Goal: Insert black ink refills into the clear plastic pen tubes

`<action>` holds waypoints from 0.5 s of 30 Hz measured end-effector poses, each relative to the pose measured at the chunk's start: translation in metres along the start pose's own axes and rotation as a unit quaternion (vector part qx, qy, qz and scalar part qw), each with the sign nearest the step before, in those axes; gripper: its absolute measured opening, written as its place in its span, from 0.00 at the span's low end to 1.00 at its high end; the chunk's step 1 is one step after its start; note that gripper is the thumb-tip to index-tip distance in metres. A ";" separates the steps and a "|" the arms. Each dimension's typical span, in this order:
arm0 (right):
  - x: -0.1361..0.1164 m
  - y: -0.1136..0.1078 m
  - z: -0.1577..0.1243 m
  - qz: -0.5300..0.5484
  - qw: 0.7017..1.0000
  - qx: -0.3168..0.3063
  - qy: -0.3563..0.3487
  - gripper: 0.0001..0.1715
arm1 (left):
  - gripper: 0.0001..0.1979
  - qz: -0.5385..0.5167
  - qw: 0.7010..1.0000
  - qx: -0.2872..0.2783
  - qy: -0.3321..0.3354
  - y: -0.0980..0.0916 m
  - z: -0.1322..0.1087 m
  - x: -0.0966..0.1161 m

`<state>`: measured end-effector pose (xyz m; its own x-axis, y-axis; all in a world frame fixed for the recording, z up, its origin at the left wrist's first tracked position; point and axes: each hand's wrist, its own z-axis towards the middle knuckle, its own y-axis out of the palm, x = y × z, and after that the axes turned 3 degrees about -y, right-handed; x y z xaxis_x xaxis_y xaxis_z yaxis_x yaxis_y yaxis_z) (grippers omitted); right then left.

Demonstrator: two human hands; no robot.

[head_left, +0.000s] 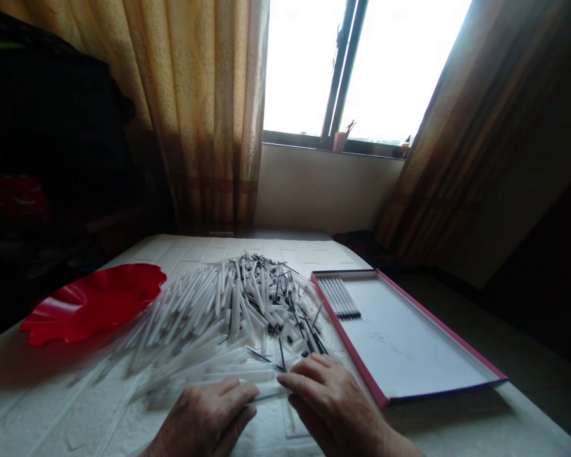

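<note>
Two bare hands are low in the head view, close together at the near edge of the white table [52, 419] with a brick pattern. The left hand [209, 416] and the right hand [333, 406] each pinch one end of a thin clear plastic tube [268, 397], which lies almost level between the fingertips. Just behind them is a big loose heap of white plastic tubes and thin black refills [228, 311]. A wavy red plastic dish [95, 301] stands left of the heap. To the right lies a flat white tray with pink rim [409, 349], and a short row of tubes [342, 298] rests in its far corner
</note>
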<state>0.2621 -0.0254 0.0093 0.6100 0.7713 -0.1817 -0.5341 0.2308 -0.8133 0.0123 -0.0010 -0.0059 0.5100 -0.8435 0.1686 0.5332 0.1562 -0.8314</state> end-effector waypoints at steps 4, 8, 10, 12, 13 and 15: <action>-0.001 0.000 0.001 -0.006 0.998 -0.056 0.025 0.16 | 0.20 0.001 1.000 -0.012 -0.004 -0.001 0.000 0.001; -0.001 0.004 -0.003 -0.053 0.991 -0.123 0.031 0.14 | 0.22 0.010 1.000 -0.018 0.001 0.001 -0.001 0.003; 0.001 0.010 -0.006 -0.074 0.987 -0.141 0.008 0.10 | 0.23 0.016 1.000 -0.024 0.006 0.001 -0.001 0.005; 0.002 0.017 -0.011 -0.093 0.985 -0.142 -0.018 0.07 | 0.25 0.029 0.999 -0.026 0.012 0.001 -0.002 0.006; 0.003 0.021 -0.013 -0.104 0.985 -0.137 -0.028 0.06 | 0.25 0.037 0.999 -0.024 0.016 0.001 -0.003 0.007; 0.004 0.028 -0.016 -0.118 0.985 -0.122 -0.041 0.05 | 0.27 0.052 0.998 -0.024 0.021 0.002 -0.003 0.008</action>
<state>0.2594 -0.0252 -0.0233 0.6460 0.7605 0.0656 -0.2207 0.2684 -0.9377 0.0153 -0.0089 -0.0082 0.5320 -0.8446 0.0595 0.4450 0.2191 -0.8683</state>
